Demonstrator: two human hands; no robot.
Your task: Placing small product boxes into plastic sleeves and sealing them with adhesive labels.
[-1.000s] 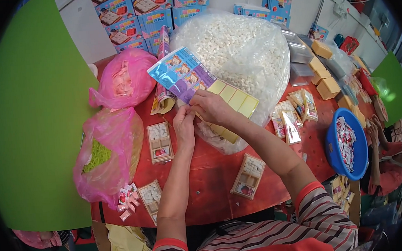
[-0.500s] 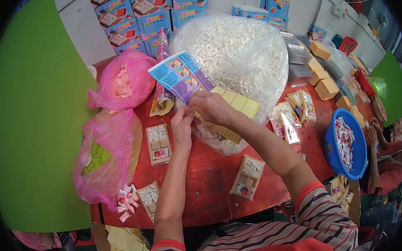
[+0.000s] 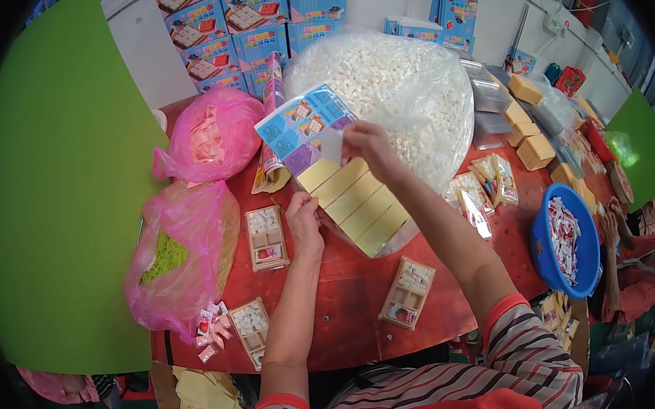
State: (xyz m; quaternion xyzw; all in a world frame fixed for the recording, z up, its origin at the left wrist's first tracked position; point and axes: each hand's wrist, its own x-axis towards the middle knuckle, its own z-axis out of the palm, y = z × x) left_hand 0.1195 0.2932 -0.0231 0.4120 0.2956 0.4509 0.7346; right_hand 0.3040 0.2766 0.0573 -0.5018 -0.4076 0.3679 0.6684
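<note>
Left hand (image 3: 303,215) pinching left edge of blue, purple and yellow sheet (image 3: 366,211), held up over red counter (image 3: 350,313); right hand (image 3: 367,145) gripping small pale square (image 3: 331,146) over sheet; clear bag of white pieces (image 3: 398,78) behind sheet; pink bags (image 3: 227,120) left of sheet; blue tub (image 3: 544,256) well right of sheet; compartmented wooden tray (image 3: 407,294) on sheet's near side.

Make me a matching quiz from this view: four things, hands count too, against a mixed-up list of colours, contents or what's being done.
Things:
1. sheet
2. tub
3. big clear bag
4. right hand

Descriptions:
A. full of small white pieces
B. pinching a pale slip
C. partly yellow, held by the left hand
D. blue, holding small packets

Pairs: 1-C, 2-D, 3-A, 4-B
</note>
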